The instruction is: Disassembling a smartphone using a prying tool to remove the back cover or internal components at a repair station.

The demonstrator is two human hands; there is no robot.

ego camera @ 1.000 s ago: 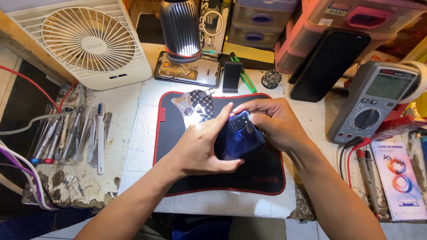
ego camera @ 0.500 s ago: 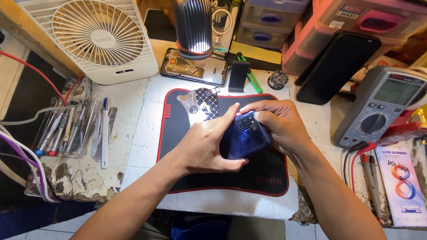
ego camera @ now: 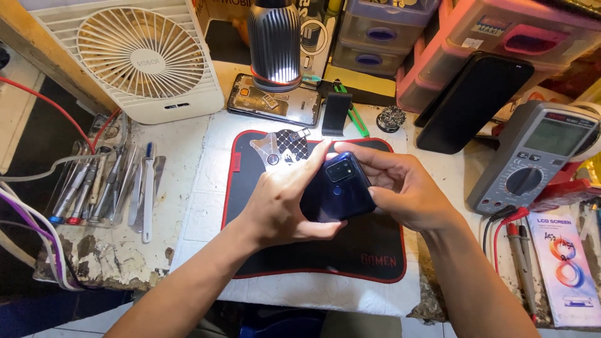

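A white counter (ego camera: 188, 206) carries a fan (ego camera: 141, 56), a black mat (ego camera: 369, 250) and a multimeter (ego camera: 532, 156). Over the mat, the left hand (ego camera: 282, 200) and right hand (ego camera: 404, 184) both grip a dark blue phone (ego camera: 338, 188), camera side up.
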